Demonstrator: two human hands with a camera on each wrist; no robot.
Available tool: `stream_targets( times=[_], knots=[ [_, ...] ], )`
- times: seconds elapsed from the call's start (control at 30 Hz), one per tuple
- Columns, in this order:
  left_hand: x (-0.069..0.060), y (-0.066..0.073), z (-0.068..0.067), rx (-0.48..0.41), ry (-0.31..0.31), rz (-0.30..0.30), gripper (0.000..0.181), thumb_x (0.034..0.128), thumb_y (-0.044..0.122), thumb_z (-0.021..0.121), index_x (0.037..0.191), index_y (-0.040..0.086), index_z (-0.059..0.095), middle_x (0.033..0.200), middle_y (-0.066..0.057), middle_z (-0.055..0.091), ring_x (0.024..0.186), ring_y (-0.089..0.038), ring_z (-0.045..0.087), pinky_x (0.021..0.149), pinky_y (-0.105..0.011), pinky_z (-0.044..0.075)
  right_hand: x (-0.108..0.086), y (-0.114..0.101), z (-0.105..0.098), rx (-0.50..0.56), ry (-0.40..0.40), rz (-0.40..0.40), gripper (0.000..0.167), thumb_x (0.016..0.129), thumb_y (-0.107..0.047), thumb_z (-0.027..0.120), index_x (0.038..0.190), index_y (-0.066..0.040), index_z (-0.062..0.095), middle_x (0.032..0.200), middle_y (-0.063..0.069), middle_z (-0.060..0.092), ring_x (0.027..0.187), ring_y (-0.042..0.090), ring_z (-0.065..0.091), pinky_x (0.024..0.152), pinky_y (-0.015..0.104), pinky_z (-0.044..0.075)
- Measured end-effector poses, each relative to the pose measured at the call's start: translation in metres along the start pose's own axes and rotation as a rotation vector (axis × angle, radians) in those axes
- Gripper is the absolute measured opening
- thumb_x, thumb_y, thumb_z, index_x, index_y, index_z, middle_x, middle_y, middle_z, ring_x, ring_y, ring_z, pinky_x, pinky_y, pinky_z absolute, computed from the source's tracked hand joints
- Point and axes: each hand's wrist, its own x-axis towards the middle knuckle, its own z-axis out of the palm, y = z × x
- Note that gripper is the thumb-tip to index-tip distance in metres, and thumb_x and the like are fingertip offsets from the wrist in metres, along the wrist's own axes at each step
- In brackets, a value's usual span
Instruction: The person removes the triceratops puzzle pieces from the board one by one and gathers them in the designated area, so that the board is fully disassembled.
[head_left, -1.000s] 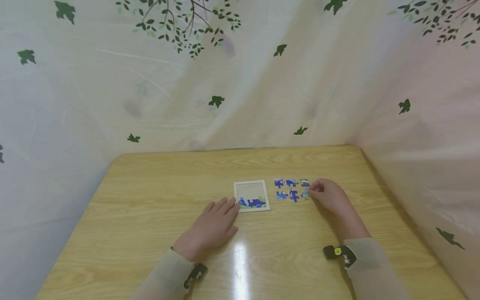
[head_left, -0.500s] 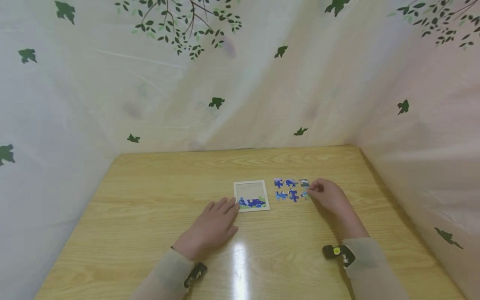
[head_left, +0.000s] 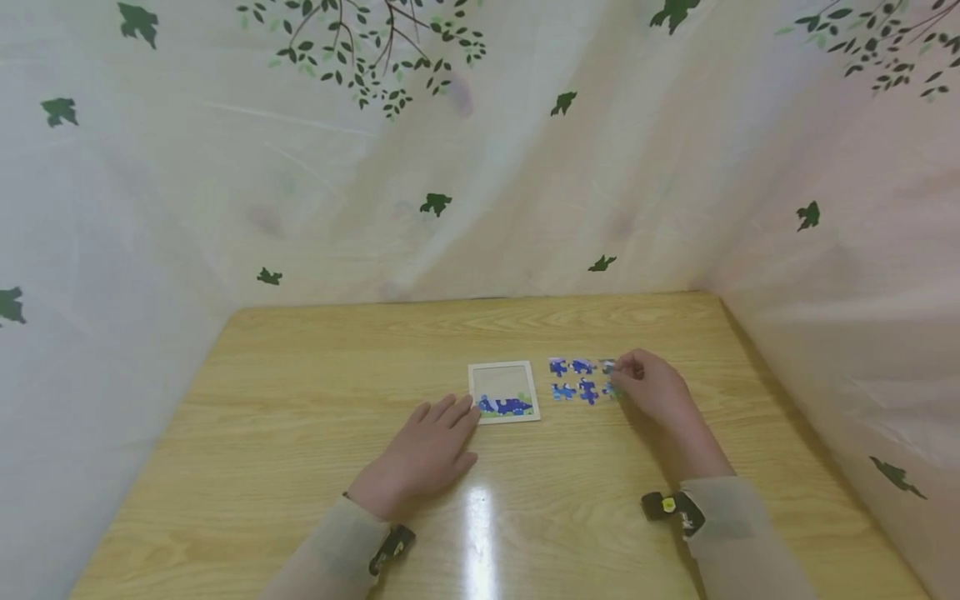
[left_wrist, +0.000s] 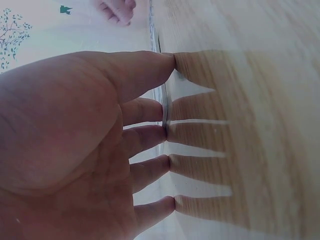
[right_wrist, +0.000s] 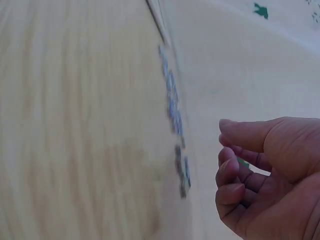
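My left hand (head_left: 423, 454) lies with spread fingers on the table, its fingertips at the lower left corner of a small white puzzle frame (head_left: 534, 385). Blue dinosaur-patterned puzzle pieces (head_left: 506, 407) fill the bottom of that frame. In the left wrist view, the fingertips (left_wrist: 169, 162) press on the wood. Loose jigsaw pieces (head_left: 587, 390) lie in two rows right of the frame. Over their right end hovers my right hand (head_left: 656, 387), fingers loosely curled and thumb near the index finger. The right wrist view shows it raised above the pieces (right_wrist: 173, 110), with nothing visible in its fingers.
The wooden table (head_left: 337, 358) meets a pale curtain (head_left: 480, 167) with leaf prints at the back and sides. Both wrists carry a small black camera, one on the left (head_left: 392, 550) and one on the right (head_left: 675, 507). Light glares on the front of the table.
My right hand has lifted slightly and shifted away from me, from the near right piece to over the far right one. The left hand and the frame stay in place.
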Motion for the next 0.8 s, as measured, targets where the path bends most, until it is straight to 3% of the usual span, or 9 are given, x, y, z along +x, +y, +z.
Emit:
stream_targets(
  times=[0.13,0.47,0.8],
  knots=[
    [-0.001,0.002,0.000,-0.006,0.001,0.001,0.066,0.1164,0.040,0.055,0.171,0.005,0.039,0.179,-0.016,0.031,0.165,-0.041,0.027,0.134,-0.064,0.020,0.000,-0.022,0.006,0.028,-0.008,-0.058,0.025,0.111,-0.024,0.069,0.126,-0.004,0.070,0.113,0.012,0.069,0.108,0.031,0.065,0.085,0.040,0.056],
    [-0.002,0.007,0.001,-0.004,-0.001,-0.008,0.067,0.1162,0.042,0.054,0.171,0.006,0.039,0.179,-0.015,0.030,0.165,-0.040,0.026,0.134,-0.063,0.020,0.002,-0.071,0.045,0.136,-0.140,-0.226,0.022,0.108,-0.019,0.075,0.126,-0.005,0.074,0.107,0.006,0.071,0.099,0.023,0.064,0.084,0.035,0.055],
    [0.001,0.008,0.002,0.009,-0.006,-0.020,0.068,0.1154,0.044,0.055,0.171,0.008,0.041,0.179,-0.013,0.031,0.165,-0.039,0.028,0.134,-0.063,0.021,-0.001,-0.106,0.074,0.110,-0.275,-0.300,0.022,0.108,-0.014,0.074,0.128,-0.007,0.076,0.108,0.000,0.073,0.106,0.021,0.070,0.095,0.044,0.061]
  ],
)
